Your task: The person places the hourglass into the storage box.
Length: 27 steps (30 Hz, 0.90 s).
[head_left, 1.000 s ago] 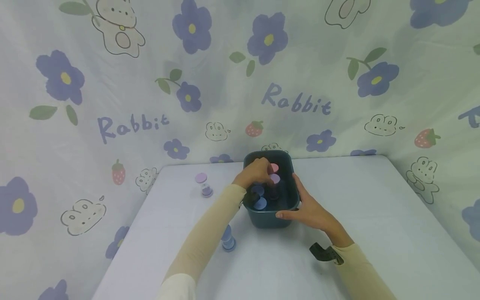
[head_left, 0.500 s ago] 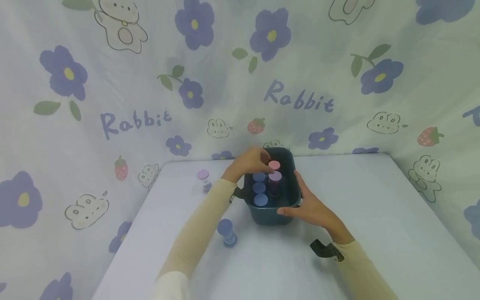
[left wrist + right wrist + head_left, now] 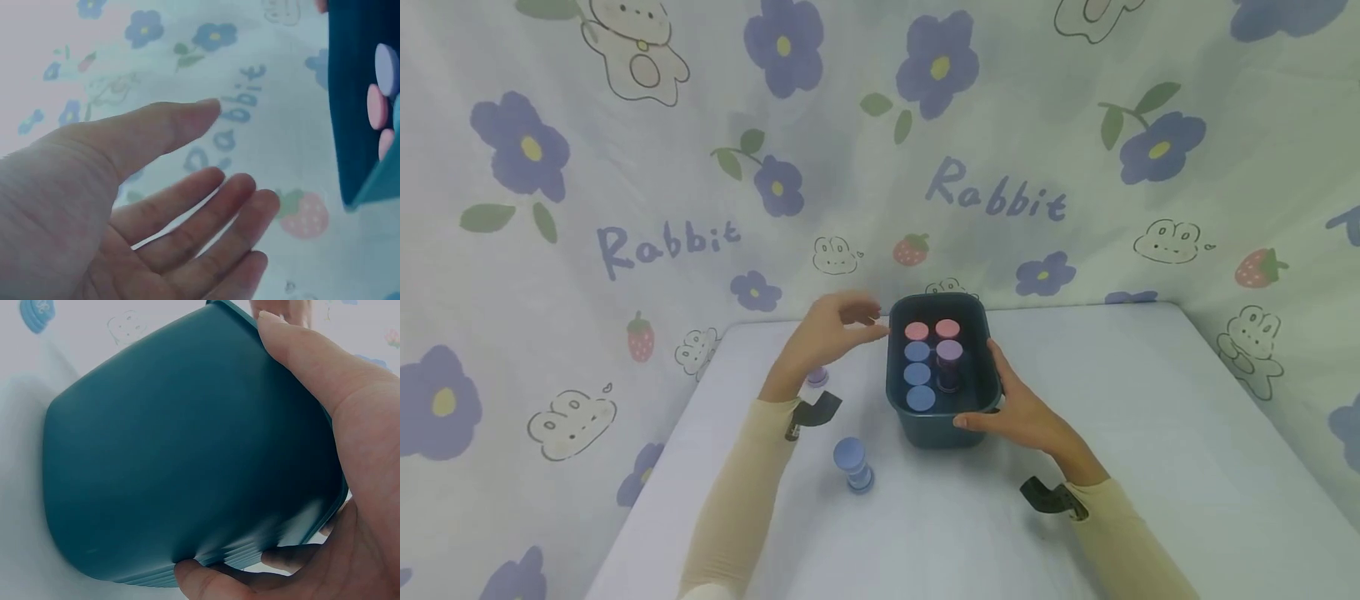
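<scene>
A dark teal plastic bin (image 3: 943,431) stands on the table, holding several sand timers upright with round caps: a pink one (image 3: 917,332), blue ones (image 3: 917,374) and a purple one (image 3: 950,351) among them. My left hand (image 3: 831,333) hovers just left of the bin with thumb and fingers apart, holding nothing. At the bin's near right corner my right hand (image 3: 1022,417) grips it, thumb at the front rim and fingers along the side wall (image 3: 187,450). A blue sand timer (image 3: 853,465) stands on the table, left of and nearer than the bin.
Partly hidden behind the left hand, a purple-based sand timer (image 3: 817,377) stands at the table's back left. A white cloth covers the table (image 3: 1112,392). Behind it hangs a printed rabbit-and-flower curtain (image 3: 850,167).
My left hand has come out of the bin and moved left, uncovering the pink and blue caps in the left row. My right hand keeps its hold on the bin.
</scene>
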Each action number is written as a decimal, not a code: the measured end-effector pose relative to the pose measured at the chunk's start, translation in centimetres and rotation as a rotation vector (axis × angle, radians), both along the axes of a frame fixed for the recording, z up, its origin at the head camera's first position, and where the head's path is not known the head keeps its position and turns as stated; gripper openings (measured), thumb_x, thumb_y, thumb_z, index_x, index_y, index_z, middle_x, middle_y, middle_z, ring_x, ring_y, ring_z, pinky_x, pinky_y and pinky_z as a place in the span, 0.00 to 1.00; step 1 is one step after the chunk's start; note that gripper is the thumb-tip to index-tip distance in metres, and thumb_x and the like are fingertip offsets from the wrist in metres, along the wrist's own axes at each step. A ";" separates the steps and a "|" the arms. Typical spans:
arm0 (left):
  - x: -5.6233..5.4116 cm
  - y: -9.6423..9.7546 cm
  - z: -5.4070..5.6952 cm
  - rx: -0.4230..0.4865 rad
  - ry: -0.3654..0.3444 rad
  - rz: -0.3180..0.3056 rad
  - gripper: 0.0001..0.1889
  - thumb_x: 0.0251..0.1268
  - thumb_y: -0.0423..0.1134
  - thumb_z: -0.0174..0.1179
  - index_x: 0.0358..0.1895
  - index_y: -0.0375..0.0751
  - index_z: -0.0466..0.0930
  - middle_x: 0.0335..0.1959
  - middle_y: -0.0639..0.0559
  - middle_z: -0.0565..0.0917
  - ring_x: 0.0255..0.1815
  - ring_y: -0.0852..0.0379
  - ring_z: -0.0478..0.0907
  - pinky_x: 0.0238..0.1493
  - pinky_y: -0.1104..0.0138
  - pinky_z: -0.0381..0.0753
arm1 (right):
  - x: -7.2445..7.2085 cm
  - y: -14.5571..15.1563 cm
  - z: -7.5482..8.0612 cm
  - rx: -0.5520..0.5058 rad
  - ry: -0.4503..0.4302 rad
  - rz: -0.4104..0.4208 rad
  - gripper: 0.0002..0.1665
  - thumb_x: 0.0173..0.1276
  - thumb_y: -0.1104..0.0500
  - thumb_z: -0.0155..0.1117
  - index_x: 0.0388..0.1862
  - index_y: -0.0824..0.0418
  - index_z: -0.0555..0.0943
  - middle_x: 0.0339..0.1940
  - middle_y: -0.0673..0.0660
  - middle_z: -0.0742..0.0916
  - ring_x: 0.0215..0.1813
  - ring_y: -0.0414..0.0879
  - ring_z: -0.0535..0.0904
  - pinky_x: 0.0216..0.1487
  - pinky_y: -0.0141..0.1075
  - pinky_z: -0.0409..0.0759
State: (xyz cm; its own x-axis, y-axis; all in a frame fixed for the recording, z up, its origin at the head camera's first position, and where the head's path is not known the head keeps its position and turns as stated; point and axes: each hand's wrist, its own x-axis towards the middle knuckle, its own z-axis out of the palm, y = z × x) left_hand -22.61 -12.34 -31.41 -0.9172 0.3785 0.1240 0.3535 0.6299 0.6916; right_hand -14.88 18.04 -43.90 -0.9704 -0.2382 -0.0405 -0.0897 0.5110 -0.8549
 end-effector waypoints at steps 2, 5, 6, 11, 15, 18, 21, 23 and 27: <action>0.7 -1.4 -0.4 0.034 0.006 0.028 0.23 0.64 0.48 0.71 0.60 0.45 0.83 0.56 0.48 0.87 0.61 0.48 0.84 0.70 0.47 0.78 | 0.0 0.0 0.0 -0.002 0.003 0.002 0.79 0.53 0.33 0.80 0.86 0.39 0.31 0.89 0.58 0.49 0.85 0.69 0.51 0.74 0.74 0.61; 1.5 -3.5 -1.1 0.086 0.024 0.067 0.23 0.65 0.47 0.71 0.61 0.45 0.82 0.57 0.47 0.87 0.61 0.48 0.84 0.71 0.48 0.78 | 0.0 -0.1 0.0 -0.004 0.002 0.003 0.79 0.53 0.33 0.80 0.86 0.39 0.32 0.89 0.58 0.49 0.85 0.69 0.51 0.74 0.74 0.61; 1.6 -4.2 -1.3 0.099 0.045 0.080 0.23 0.65 0.47 0.71 0.61 0.44 0.82 0.57 0.46 0.87 0.60 0.47 0.84 0.70 0.49 0.79 | 0.0 -0.1 0.0 -0.002 0.002 0.004 0.79 0.53 0.33 0.80 0.86 0.39 0.32 0.89 0.58 0.50 0.85 0.69 0.51 0.74 0.74 0.61; 1.2 -7.7 -2.7 0.173 0.150 0.207 0.22 0.66 0.45 0.71 0.60 0.39 0.82 0.58 0.41 0.87 0.59 0.44 0.84 0.67 0.52 0.81 | -0.1 0.0 0.1 0.014 0.004 -0.001 0.80 0.53 0.33 0.79 0.86 0.40 0.31 0.89 0.59 0.50 0.85 0.69 0.52 0.74 0.73 0.61; 0.3 -10.1 -4.2 0.235 0.143 0.310 0.25 0.66 0.44 0.71 0.62 0.38 0.81 0.60 0.40 0.85 0.62 0.44 0.83 0.68 0.58 0.81 | -0.1 0.0 -0.1 0.006 -0.001 -0.002 0.80 0.53 0.33 0.80 0.86 0.40 0.31 0.89 0.58 0.50 0.85 0.69 0.52 0.74 0.73 0.61; -0.4 -11.5 -5.7 0.266 0.109 0.358 0.27 0.65 0.46 0.72 0.65 0.38 0.79 0.63 0.40 0.83 0.64 0.43 0.81 0.68 0.61 0.80 | -0.1 0.1 -0.1 0.010 -0.002 0.001 0.80 0.53 0.33 0.79 0.86 0.40 0.31 0.89 0.60 0.50 0.85 0.70 0.51 0.73 0.74 0.62; -1.1 -12.3 -7.5 0.296 0.074 0.395 0.30 0.65 0.47 0.72 0.68 0.39 0.76 0.64 0.40 0.82 0.67 0.43 0.80 0.68 0.63 0.80 | -0.1 0.1 -0.1 0.012 -0.001 0.002 0.80 0.53 0.33 0.79 0.86 0.41 0.31 0.89 0.60 0.50 0.85 0.70 0.51 0.73 0.74 0.62; -1.6 -12.7 -8.7 0.325 0.054 0.417 0.32 0.65 0.47 0.72 0.69 0.39 0.75 0.65 0.39 0.82 0.68 0.42 0.79 0.67 0.66 0.81 | 0.0 0.1 -0.1 0.004 -0.001 0.002 0.80 0.53 0.33 0.79 0.86 0.41 0.31 0.89 0.60 0.50 0.85 0.70 0.51 0.74 0.74 0.61; -2.5 -13.1 -11.0 0.375 0.027 0.440 0.34 0.65 0.48 0.72 0.71 0.38 0.73 0.66 0.37 0.80 0.69 0.41 0.79 0.61 0.74 0.82 | 0.0 0.0 0.0 -0.016 -0.002 0.002 0.79 0.53 0.34 0.80 0.86 0.40 0.32 0.89 0.59 0.50 0.85 0.69 0.51 0.74 0.74 0.61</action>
State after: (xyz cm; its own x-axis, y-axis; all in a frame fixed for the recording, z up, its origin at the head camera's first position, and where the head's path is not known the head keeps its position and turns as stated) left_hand -25.16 -25.49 -42.38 -0.9731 -0.1119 0.2012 0.1340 0.4353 0.8903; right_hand -14.89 18.04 -43.90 -0.9698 -0.2410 -0.0384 -0.0893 0.4969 -0.8632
